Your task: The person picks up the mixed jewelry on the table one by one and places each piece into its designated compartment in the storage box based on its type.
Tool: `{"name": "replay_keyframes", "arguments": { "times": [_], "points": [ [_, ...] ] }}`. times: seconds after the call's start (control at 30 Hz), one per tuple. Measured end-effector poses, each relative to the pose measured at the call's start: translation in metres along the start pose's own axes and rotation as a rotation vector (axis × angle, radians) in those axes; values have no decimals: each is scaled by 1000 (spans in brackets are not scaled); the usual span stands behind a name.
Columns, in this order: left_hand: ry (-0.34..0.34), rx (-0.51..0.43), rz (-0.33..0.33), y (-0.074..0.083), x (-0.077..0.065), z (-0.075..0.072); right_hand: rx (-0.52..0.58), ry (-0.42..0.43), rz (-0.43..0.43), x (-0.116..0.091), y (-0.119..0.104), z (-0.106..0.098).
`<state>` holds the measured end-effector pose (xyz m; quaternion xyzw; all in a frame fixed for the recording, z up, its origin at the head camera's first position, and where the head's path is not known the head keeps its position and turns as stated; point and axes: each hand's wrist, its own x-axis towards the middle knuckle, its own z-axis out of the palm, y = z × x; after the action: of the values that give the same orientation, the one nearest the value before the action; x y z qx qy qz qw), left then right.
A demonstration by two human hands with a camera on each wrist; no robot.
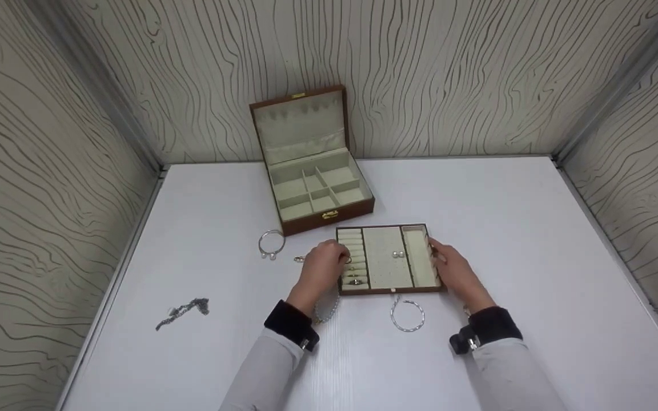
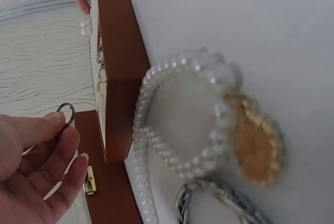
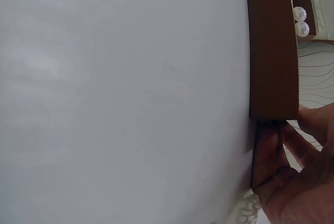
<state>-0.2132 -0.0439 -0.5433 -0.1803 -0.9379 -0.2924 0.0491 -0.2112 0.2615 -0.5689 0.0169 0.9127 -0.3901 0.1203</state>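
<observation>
My left hand [image 1: 322,265] pinches a thin ring [image 2: 73,114] between thumb and forefinger, over the padded ring rolls at the left of a brown jewelry tray [image 1: 409,290]. Several rings [image 1: 355,282] sit in the nearer rolls. A pair of pearl earrings [image 1: 398,254] is on the tray's middle panel. At the tray's right side, my right hand [image 1: 459,273] holds the edge, thumb at the top rim and fingers against the outer wall. Below my left wrist lies a beaded bracelet [image 1: 327,309], partly hidden by the arm; the left wrist view shows pearl strands [image 2: 177,67] and a gold pendant [image 2: 259,148].
Behind the tray stands an open brown jewelry box [image 1: 357,206] with divided compartments. A pearl-tipped bangle [image 1: 272,244] lies left of the tray, a dark chain [image 1: 192,308] farther left, and a silver bracelet [image 1: 408,330] in front. Patterned walls [image 1: 420,85] enclose the white table [image 1: 534,228].
</observation>
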Motion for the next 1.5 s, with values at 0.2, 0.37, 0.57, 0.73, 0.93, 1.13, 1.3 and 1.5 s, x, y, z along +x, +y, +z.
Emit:
{"name": "replay_keyframes", "arguments": {
  "times": [0.2,0.37,0.57,0.73,0.93,1.13,1.3,1.5],
  "points": [
    [-17,34,13,2,4,9,-21,2,10,0,-1,0],
    [-22,83,12,2,6,13,-13,2,11,1,0,1],
    [-30,119,22,0,6,18,-21,11,5,1,0,0],
    [-32,129,35,0,6,19,-24,9,14,1,-1,1],
    [-32,110,51,1,5,18,-19,12,23,0,-2,1],
    [-26,139,57,1,6,21,-20,16,12,0,-1,1],
    [-30,121,60,-1,7,23,-28,16,-1,0,0,0],
    [-79,-106,13,-9,10,21,-31,15,-11,-1,-1,0]
  ]
}}
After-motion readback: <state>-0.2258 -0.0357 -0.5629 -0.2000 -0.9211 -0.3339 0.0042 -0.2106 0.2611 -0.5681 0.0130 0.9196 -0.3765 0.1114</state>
